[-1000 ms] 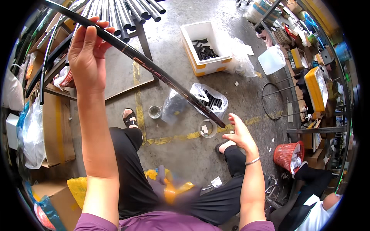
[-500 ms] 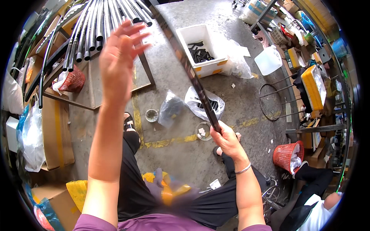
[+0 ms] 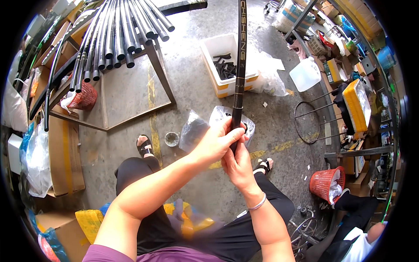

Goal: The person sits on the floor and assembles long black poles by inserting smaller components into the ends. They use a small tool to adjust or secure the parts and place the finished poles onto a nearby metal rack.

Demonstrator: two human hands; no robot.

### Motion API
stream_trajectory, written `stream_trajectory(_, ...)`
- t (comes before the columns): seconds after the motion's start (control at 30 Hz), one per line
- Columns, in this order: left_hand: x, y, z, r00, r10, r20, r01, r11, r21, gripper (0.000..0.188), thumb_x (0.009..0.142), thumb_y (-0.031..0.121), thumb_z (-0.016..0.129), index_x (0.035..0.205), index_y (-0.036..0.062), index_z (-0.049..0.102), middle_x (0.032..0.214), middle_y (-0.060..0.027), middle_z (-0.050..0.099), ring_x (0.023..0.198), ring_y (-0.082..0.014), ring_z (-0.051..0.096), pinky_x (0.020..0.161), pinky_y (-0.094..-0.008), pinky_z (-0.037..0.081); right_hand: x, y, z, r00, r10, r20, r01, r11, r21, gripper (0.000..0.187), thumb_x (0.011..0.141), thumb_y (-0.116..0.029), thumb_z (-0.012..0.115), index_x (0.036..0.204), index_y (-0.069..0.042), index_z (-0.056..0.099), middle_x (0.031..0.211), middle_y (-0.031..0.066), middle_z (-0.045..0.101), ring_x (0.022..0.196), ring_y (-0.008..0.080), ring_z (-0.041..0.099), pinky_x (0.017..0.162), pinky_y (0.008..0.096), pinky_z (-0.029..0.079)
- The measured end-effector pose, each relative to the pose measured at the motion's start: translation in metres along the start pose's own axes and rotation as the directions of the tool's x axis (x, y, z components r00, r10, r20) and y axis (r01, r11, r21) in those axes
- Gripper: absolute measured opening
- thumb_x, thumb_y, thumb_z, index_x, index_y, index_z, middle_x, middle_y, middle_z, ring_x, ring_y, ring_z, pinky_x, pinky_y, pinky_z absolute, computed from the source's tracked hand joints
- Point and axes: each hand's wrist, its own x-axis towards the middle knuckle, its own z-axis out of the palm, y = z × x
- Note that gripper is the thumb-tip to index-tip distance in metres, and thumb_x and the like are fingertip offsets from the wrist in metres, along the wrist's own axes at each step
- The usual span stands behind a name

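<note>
A long black fishing rod (image 3: 239,65), with lettering and thin rings on it, stands almost upright in front of me and runs out past the top edge. My left hand (image 3: 223,136) wraps round its lower part, fingers closed. Just below, my right hand (image 3: 238,163) grips the butt end, with the thumbs of both hands close together. The very end of the rod is hidden by my fingers. Behind the hands lies an open clear plastic bag (image 3: 218,114) with dark pieces in it, partly covered by them.
A metal-framed stand (image 3: 163,74) carries several black tubes (image 3: 126,32) at the far left. A white foam box (image 3: 208,56) of black parts stands ahead. To the right are a white jug (image 3: 304,74), a hoop frame (image 3: 301,122), a red basket (image 3: 321,183) and another person (image 3: 353,244).
My left hand has come down from the raised, open position at the left and closed on the rod beside my right hand. The rod has swung from leaning left to nearly upright.
</note>
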Motion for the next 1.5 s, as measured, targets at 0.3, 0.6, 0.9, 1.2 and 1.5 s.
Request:
stream_trajectory(0.3,-0.007,-0.001,-0.003,0.996,0.038,0.077,-0.035,0.999,-0.041,0.022,0.096,0.023,0.051,0.111,0.0059,0.051,0.085,0.0002,0.054,0.077,-0.0089,0.055,0.073,-0.025,0.045,0.013,-0.048,-0.045,0.972,-0.083,-0.222,0.135,0.964,0.23,0.028,0.087,-0.006,0.061,0.113,0.001,0.053,0.103,0.007,0.06,0.098,0.0138,0.056,0.089,0.0268,0.043)
stream_trajectory(0.6,-0.012,-0.005,0.012,0.997,-0.068,-0.04,0.067,0.997,-0.041,0.026,0.097,0.022,0.05,0.117,0.0066,0.046,0.074,0.0025,0.048,0.061,-0.0048,0.043,0.054,-0.0211,0.038,0.025,-0.038,-0.023,0.923,-0.139,-0.36,0.162,0.986,0.034,0.039,0.08,-0.003,0.068,0.112,-0.003,0.045,0.104,0.0088,0.057,0.096,0.0174,0.057,0.083,0.0294,0.047)
stream_trajectory(0.9,-0.015,-0.004,0.015,0.993,-0.069,-0.096,0.068,0.998,-0.013,0.021,0.097,0.023,0.049,0.111,0.0077,0.046,0.065,0.0043,0.044,0.053,-0.0027,0.039,0.046,-0.0189,0.032,0.032,-0.045,-0.027,0.767,-0.6,-0.229,0.395,0.722,-0.568,0.033,0.067,0.001,0.075,0.097,-0.007,0.062,0.093,0.0074,0.051,0.089,0.0223,0.052,0.074,0.031,0.044)
stream_trajectory(1.2,-0.018,-0.001,0.019,0.978,-0.041,-0.205,0.065,0.992,0.111,0.014,0.092,0.014,0.058,0.098,0.0041,0.049,0.071,0.0028,0.049,0.058,-0.003,0.044,0.049,-0.0213,0.037,0.033,-0.046,-0.032,0.769,-0.607,-0.199,0.401,0.702,-0.588,0.033,0.066,0.0,0.076,0.095,-0.007,0.064,0.092,0.0057,0.048,0.084,0.0199,0.049,0.072,0.0296,0.043)
stream_trajectory(1.5,-0.018,-0.008,0.018,0.961,0.07,-0.267,-0.014,0.978,0.206,0.022,0.089,0.013,0.062,0.104,0.0013,0.05,0.076,0.0004,0.05,0.066,-0.0048,0.045,0.056,-0.0231,0.04,0.035,-0.045,-0.031,0.785,-0.593,-0.181,0.413,0.718,-0.56,0.028,0.067,0.001,0.076,0.091,-0.007,0.065,0.091,0.0046,0.047,0.083,0.0186,0.049,0.07,0.0289,0.042)
